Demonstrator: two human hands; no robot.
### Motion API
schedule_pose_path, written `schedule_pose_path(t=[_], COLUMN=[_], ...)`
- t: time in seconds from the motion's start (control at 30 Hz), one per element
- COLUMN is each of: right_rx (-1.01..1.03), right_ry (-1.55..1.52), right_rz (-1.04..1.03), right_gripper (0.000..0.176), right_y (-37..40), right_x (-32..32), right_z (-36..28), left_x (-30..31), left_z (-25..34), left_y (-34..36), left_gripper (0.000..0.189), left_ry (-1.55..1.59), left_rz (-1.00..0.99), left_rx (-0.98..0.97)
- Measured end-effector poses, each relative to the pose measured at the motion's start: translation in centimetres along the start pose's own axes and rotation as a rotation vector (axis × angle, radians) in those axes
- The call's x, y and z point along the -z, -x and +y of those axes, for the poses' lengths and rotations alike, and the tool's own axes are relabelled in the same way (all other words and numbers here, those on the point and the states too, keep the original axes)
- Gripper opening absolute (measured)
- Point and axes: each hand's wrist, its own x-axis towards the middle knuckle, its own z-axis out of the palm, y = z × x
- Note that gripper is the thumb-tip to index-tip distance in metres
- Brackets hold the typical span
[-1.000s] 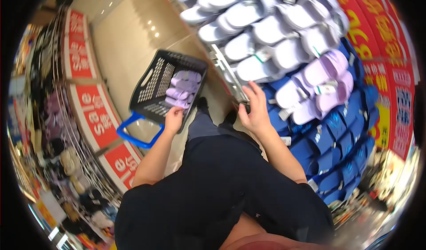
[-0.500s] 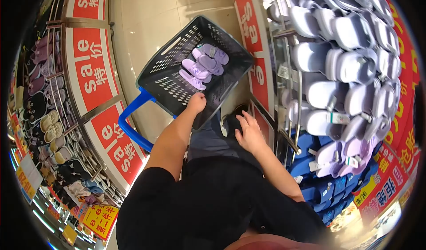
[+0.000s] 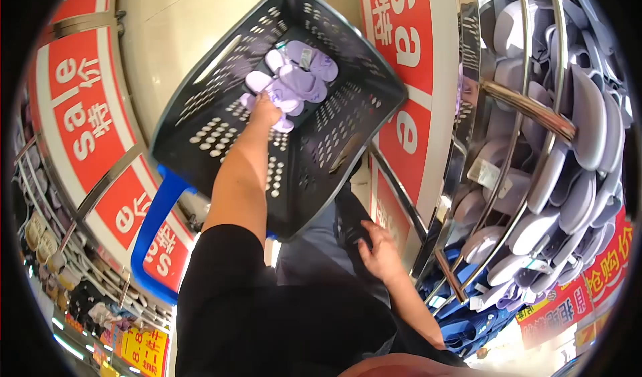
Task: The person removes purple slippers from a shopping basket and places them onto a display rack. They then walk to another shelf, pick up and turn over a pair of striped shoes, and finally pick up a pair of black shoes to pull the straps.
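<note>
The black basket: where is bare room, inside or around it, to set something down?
Bare floor lies between the basket and the left sale signs. Inside, right of the lilac slippers, it looks bare, though partly wall. It is crowded at the slippers, where the left hand is.

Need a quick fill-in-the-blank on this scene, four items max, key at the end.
1. The hand at the purple slippers in the black basket is the person's ____ one.
2. The right hand is ____ the basket, not inside it.
3. The colour of the basket's handle is ____.
4. The English word printed on the red-and-white signs is "____".

Missing words: left; outside; blue; sale.
</note>
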Motion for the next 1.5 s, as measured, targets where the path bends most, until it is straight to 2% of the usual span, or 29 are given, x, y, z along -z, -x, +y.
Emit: schedule_pose_path(t=[0.1, 0.2, 0.3, 0.33, 0.37, 0.43, 0.53, 0.57, 0.63, 0.67, 0.73, 0.77, 0.8, 0.87, 0.9, 0.93, 0.97, 1.0, 1.03, 1.13, 1.17, 1.2, 1.23, 1.27, 1.3, 1.33, 1.37, 1.43, 1.5], right_rx=[0.01, -0.067, -0.102, -0.109, -0.112, -0.076, -0.063, -0.046, -0.005, 0.019, 0.059, 0.082, 0.14, 0.185, 0.196, 0.224, 0.239, 0.254, 0.269, 0.33, 0.348, 0.297, 0.336, 0.41, 0.479, 0.324, 0.444, 0.594, 0.587], right_ry=[0.046, 0.007, -0.011, -0.022, -0.026, -0.018, -0.05, -0.058, -0.067, -0.077, -0.101, -0.113, -0.116, -0.164, -0.195, -0.207, -0.22, -0.233, -0.245, -0.384, -0.415, -0.474, -0.576, -0.627, -0.677, -0.782, -0.977, -1.123, -1.19], right_rz=[-0.067, -0.104, -0.139, -0.15, -0.153, -0.13, -0.102, -0.105, -0.096, -0.096, -0.087, -0.073, -0.051, -0.033, -0.041, -0.015, -0.012, -0.009, -0.006, 0.038, 0.071, 0.096, 0.231, 0.303, 0.375, 0.204, 0.038, 0.097, 0.195], right_gripper=[0.045, 0.045, 0.044, 0.044, 0.044, 0.044, 0.044, 0.044, 0.044, 0.043, 0.043, 0.043, 0.043, 0.043, 0.043, 0.042, 0.042, 0.042, 0.042, 0.047, 0.049, 0.06, 0.071, 0.072, 0.073, 0.07, 0.062, 0.051, 0.043], right_y=[-0.9, -1.5, -1.4, -1.2, -1.4, -1.3, -0.4, -0.1, 0.8, 1.4, 2.7, 3.3, 4.0, 5.3, 6.1, 6.9, 7.6, 8.3, 9.0, 10.2, 10.8, 10.7, 11.3, 11.9, 12.3, 14.6, 12.8, 15.7, 17.1], right_x=[-0.3, -0.8, -0.9, -0.9, -0.6, -0.3, -0.1, -0.2, 0.0, -0.1, 0.2, 0.3, 0.3, 0.8, 1.1, 1.3, 1.6, 2.1, 2.5, 2.4, 2.6, 2.2, 2.0, 2.5, 3.6, 6.4, 5.2, 6.9, 7.2], right_z=[1.2, 2.3, 2.9, 2.8, 3.0, 3.3, 3.1, 2.9, 2.7, 2.6, 1.9, 1.5, 1.5, 0.9, 0.6, 0.4, -0.2, -0.7, -1.0, -0.8, -1.1, -0.5, -0.8, -1.1, -1.3, -2.5, 0.0, -0.8, -0.4], left_x=[-0.5, -1.1, -1.8, -2.4, -2.2, -1.9, -2.2, -3.5, -2.5, -3.9, -4.2, -4.2, -4.8, -3.4, -1.0, -0.2, 1.4, 0.6, 5.8, 9.1, 10.3, 10.2, 12.0, 12.0, 13.1, 13.3, 13.2, 12.7, 11.9], left_z=[0.6, 1.5, 2.0, 1.3, 1.3, 1.3, 2.1, 1.8, 4.0, 3.1, 2.2, 1.3, 0.8, 1.6, 3.4, 4.8, 6.3, 6.0, 10.0, 15.1, 16.5, 16.8, 18.2, 18.7, 19.4, 19.9, 20.3, 20.9, 20.9], left_y=[-2.7, -4.0, -4.3, -4.5, -5.3, -5.8, -3.4, -1.2, 4.3, 5.7, 9.6, 11.0, 12.1, 15.4, 18.1, 19.9, 22.1, 21.8, 27.9, 37.8, 41.7, 44.4, 48.4, 51.5, 54.7, 57.3, 59.0, 59.6, 58.9], left_gripper=[0.097, 0.106, 0.109, 0.098, 0.087, 0.067, 0.035, 0.025, 0.027, 0.026, 0.026, 0.028, 0.028, 0.026, 0.025, 0.022, 0.024, 0.021, 0.015, 0.016, 0.013, 0.012, 0.011, 0.01, 0.011, 0.013, 0.015, 0.018, 0.02], left_ry=[-0.021, -0.038, -0.017, -0.091, -0.132, -0.224, -0.082, -0.105, -0.14, -0.05, 0.18, 0.171, 0.464, 0.684, 0.716, 0.823, 0.805, 0.903, 1.028, 1.429, 1.429, 1.417, 1.408, 1.368, 1.346, 1.284, 1.219, 1.143, 1.008], left_rz=[-0.053, -0.083, -0.137, -0.015, -0.048, -0.129, -0.416, -0.198, -0.16, -0.019, 0.109, 0.163, 0.13, 0.244, 0.196, 0.255, 0.283, 0.257, 0.114, -0.007, -0.082, -0.169, -0.302, -0.337, -0.49, -0.562, -0.635, -0.626, -0.649], left_rx=[0.033, -0.009, 0.104, 0.053, 0.02, -0.042, 0.006, -0.134, -0.121, -0.118, -0.041, -0.089, 0.096, 0.112, 0.102, 0.093, 0.094, 0.179, 0.205, 0.168, 0.063, -0.047, -0.101, -0.121, -0.202, -0.247, -0.291, -0.357, -0.453])
